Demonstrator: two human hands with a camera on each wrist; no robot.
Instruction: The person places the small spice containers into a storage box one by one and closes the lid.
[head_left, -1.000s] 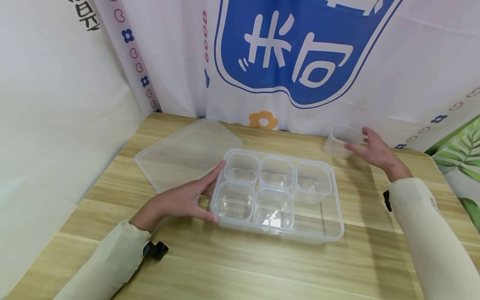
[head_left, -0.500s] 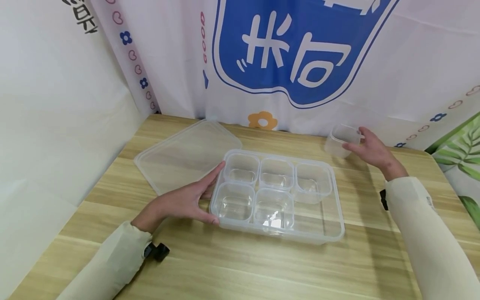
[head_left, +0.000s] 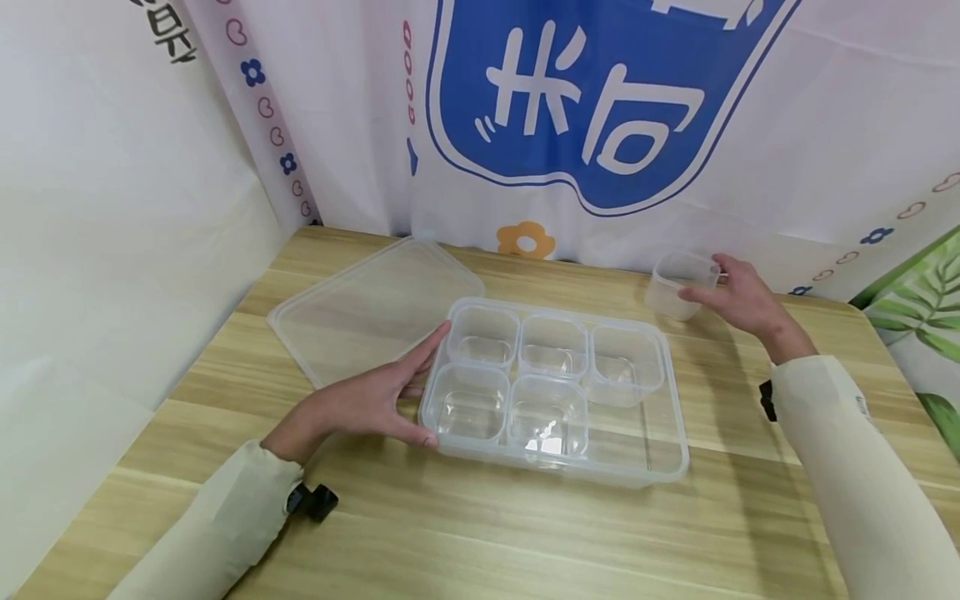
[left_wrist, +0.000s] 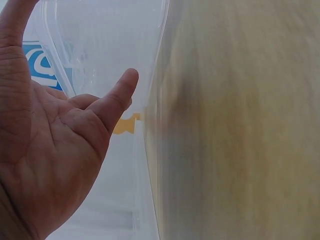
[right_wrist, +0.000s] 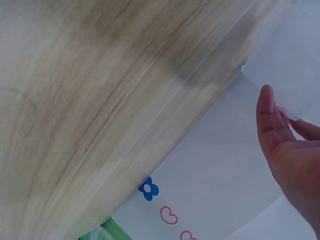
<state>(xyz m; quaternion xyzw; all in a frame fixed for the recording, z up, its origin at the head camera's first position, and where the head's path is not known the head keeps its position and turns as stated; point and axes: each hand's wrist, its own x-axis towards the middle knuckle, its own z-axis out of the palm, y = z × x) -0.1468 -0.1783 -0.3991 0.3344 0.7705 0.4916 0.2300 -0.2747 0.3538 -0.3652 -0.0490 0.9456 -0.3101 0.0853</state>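
A large clear plastic storage box (head_left: 667,433) stands mid-table in the head view, holding several small square bins (head_left: 471,404); its front right space has no bin. My left hand (head_left: 371,398) spans the box's left end, thumb at the near corner and index finger at the far one. At the back right, my right hand (head_left: 742,302) holds another small clear bin (head_left: 670,293) between thumb and fingers at its right side. The right wrist view shows the fingers against this bin (right_wrist: 287,60). In the left wrist view the box wall (left_wrist: 105,45) rises beyond the left hand.
A flat translucent lid (head_left: 367,308) lies on the wooden table (head_left: 480,542) behind the left hand, its near edge close to the box. A printed curtain (head_left: 360,125) hangs along the table's back edge. Leaf-patterned cloth (head_left: 926,300) is at the right.
The small bin in my right hand has shifted slightly left and turned a little. My left hand and the large box have stayed in place.
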